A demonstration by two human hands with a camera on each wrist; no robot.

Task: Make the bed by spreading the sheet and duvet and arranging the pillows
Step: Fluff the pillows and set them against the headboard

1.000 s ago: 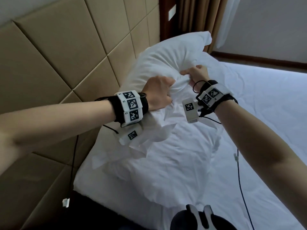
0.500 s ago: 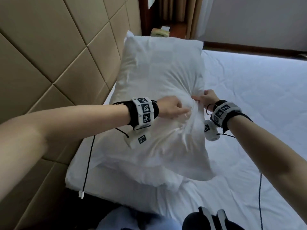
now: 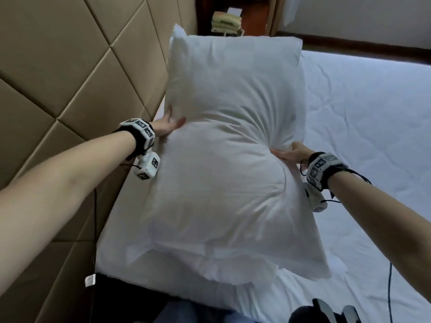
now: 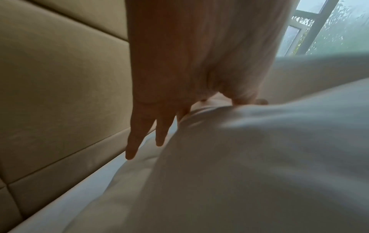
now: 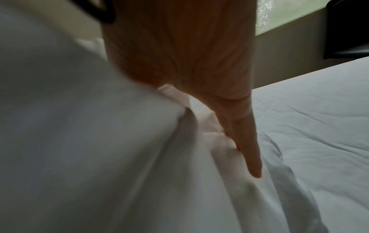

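A white pillow (image 3: 224, 159) lies lengthwise along the padded headboard, on top of a second white pillow (image 3: 233, 266) whose edge shows beneath its near end. My left hand (image 3: 169, 123) presses flat against the pillow's left side by the headboard, fingers (image 4: 131, 141) straight. My right hand (image 3: 288, 152) presses the pillow's right side with straight fingers (image 5: 249, 154), and the pillow (image 5: 99, 157) is pinched in at the waist between both palms. The white sheet (image 3: 373, 136) covers the mattress to the right.
The tan padded headboard (image 3: 70, 89) runs close along the left. A telephone (image 3: 226, 22) sits on a bedside stand beyond the pillow. Cables hang from both wrists. A window (image 4: 329, 28) lies past the bed's far side.
Both hands let go of the bunched fabric at the pillow's middle and moved apart to its two sides, now flat against it. The pillow has settled lower and flatter.
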